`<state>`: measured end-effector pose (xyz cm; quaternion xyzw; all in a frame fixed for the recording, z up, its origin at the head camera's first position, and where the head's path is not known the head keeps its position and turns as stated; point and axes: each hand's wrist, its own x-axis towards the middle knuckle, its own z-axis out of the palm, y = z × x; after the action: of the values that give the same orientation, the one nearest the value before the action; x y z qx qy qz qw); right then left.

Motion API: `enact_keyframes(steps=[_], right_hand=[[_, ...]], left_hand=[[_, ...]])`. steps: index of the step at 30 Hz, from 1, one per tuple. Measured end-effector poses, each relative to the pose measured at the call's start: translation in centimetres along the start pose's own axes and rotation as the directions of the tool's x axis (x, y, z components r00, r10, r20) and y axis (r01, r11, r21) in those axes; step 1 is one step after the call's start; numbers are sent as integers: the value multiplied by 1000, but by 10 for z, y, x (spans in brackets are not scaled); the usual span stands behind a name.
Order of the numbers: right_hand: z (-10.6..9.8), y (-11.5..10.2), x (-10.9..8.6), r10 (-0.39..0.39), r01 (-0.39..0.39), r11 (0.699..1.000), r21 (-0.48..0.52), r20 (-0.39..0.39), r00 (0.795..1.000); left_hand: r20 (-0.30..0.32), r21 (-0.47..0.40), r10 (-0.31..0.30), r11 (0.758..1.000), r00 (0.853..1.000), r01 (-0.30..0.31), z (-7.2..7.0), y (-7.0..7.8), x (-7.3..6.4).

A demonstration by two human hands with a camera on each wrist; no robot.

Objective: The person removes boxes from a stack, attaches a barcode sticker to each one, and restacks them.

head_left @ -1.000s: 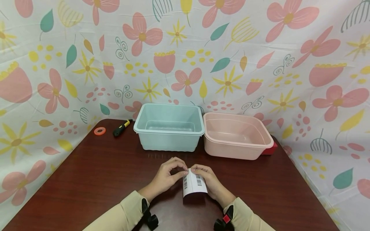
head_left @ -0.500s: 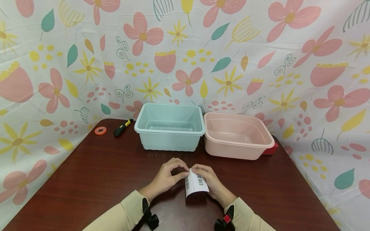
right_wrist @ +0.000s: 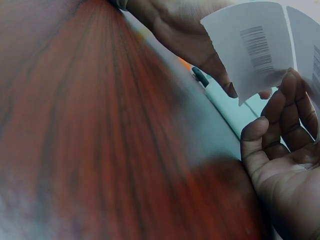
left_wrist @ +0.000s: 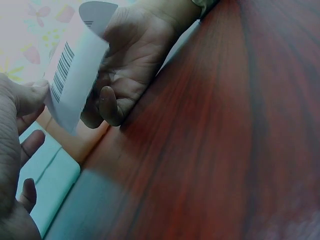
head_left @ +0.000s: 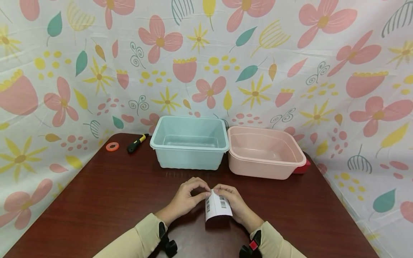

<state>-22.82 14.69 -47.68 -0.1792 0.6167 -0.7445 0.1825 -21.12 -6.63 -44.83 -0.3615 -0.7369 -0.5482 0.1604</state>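
A curved white sheet of barcode labels is held above the table, its lower end bowed. My left hand pinches the far left corner between thumb and forefinger. On the other side, my right hand grips the far edge, thumb on top and fingers underneath. Seen from the right wrist, the label sheet shows a pale strip running between two barcode labels, and fingertips touch its underside. The left wrist view has the label sheet between both hands, a barcode facing the camera.
A light blue basin and a pink basin stand beyond the hands. Part of a red box shows behind the pink one. At the back left lie an orange tape roll and a black-and-yellow-handled tool.
Both hands keep their hold in nearly the same place. The sheet's lower end swings slightly right, then back a little to the left.
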Motion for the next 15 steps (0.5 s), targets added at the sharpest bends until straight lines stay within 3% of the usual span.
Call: enact_keyframes(steps=[15], right_hand=[[-13,0,3,-72,69,996,-58,-67,995]], left_hand=[[-112,-38,28,999,993,-32,2,-2,1]])
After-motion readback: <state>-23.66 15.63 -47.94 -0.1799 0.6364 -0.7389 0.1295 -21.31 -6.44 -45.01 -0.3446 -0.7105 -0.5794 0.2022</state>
